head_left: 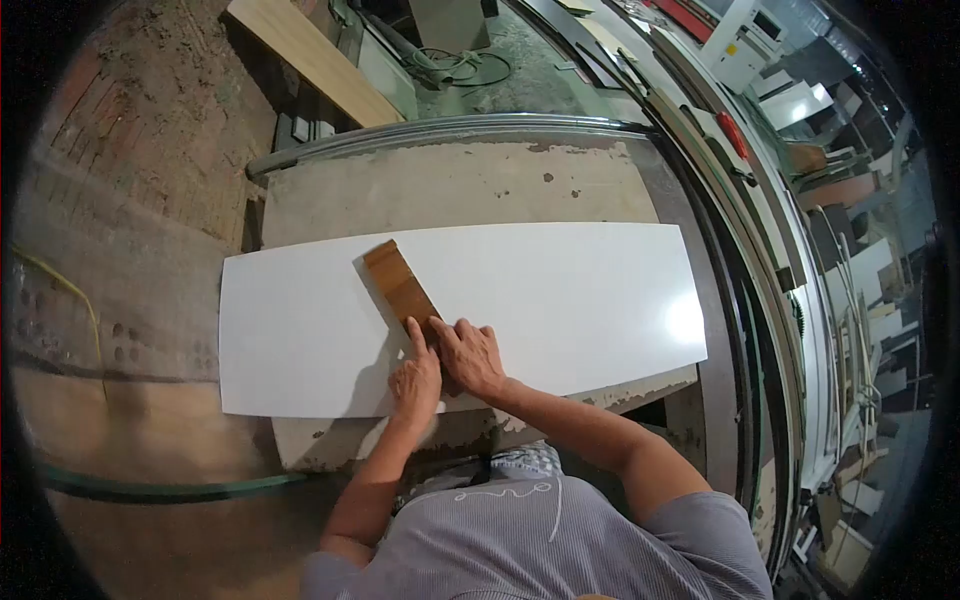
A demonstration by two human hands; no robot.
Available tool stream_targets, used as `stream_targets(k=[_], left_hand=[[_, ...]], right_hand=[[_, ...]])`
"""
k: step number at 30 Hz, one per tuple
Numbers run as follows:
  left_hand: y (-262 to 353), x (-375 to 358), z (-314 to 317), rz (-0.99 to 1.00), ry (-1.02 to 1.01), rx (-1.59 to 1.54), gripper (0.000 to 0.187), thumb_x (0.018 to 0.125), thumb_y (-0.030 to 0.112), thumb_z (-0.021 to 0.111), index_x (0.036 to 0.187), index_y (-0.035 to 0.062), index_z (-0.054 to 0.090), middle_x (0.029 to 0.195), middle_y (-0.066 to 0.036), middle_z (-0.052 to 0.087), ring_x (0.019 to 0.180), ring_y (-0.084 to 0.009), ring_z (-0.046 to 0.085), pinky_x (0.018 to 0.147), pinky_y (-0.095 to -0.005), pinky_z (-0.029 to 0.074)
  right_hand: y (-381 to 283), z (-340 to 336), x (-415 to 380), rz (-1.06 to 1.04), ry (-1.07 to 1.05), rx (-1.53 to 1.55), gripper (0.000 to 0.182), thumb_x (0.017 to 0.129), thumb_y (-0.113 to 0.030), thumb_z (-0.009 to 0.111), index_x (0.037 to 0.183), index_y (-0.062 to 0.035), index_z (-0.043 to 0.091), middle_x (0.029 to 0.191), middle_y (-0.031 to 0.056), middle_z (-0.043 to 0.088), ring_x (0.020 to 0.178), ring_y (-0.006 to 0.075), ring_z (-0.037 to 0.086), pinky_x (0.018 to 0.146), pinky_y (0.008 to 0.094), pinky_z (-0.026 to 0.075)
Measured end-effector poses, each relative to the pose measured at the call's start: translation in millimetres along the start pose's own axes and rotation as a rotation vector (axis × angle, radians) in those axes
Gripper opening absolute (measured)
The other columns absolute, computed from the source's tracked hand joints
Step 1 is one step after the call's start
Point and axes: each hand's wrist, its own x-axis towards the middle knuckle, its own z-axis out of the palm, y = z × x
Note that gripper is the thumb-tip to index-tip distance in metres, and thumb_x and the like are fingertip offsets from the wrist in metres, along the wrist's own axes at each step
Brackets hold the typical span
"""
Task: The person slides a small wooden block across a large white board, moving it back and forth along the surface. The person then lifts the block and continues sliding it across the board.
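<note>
A brown wooden block, long and narrow with a notched far end, lies slanted across a white panel. My left hand is at the block's near left side, its index finger stretched along the wood and its other fingers curled. Against the right side of the block, my right hand has its fingers bent and pressed to the wood. Both hands grip the near part of the block and partly hide it. The white panel lies flat and overhangs the worn table at its left end.
A metal rail runs along the table's far edge. Long rails and stacked strips line the right side, with a red-handled tool on them. A wooden board leans beyond the table. A coiled hose lies behind.
</note>
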Motion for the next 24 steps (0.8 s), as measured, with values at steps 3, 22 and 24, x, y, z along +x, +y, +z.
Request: stream_targets(k=[3,22,24], left_hand=[[-5.3,34.2,-2.2,0.007,0.089,0.013,0.062,0.094,0.028,0.040,0.143,0.0064,0.009,0.063,-0.020,0.062,0.057,-0.0355,0.062,0.055,-0.0448,0.050],[-7.0,188.5,-28.0,-0.029,0.069,0.049,0.059,0.092,0.017,0.036,0.144,0.0119,0.008,0.096,-0.025,0.063,0.088,-0.0368,0.063,0.080,-0.0465,0.048],[-6.1,189.2,-26.7,-0.032,0.085,0.040,0.058,0.092,0.017,0.036,0.143,0.0114,0.008,0.096,-0.025,0.063,0.088,-0.0368,0.063,0.081,-0.0466,0.047]], right_hand=[[3.4,-2.2,35.2,-0.005,-0.040,-0.003,0.046,0.084,-0.023,0.051,0.128,-0.0123,0.041,0.089,0.0095,0.054,0.080,0.0249,0.055,0.072,0.0396,0.036],[32.4,15.9,178.3,0.053,0.039,-0.079,0.046,0.085,-0.027,0.050,0.129,-0.0157,0.040,0.100,0.0115,0.054,0.091,0.0246,0.055,0.076,0.0389,0.038],[31.9,17.0,177.0,0.054,0.044,-0.069,0.045,0.086,-0.027,0.049,0.129,-0.0162,0.040,0.100,0.0119,0.054,0.091,0.0249,0.054,0.076,0.0388,0.038]])
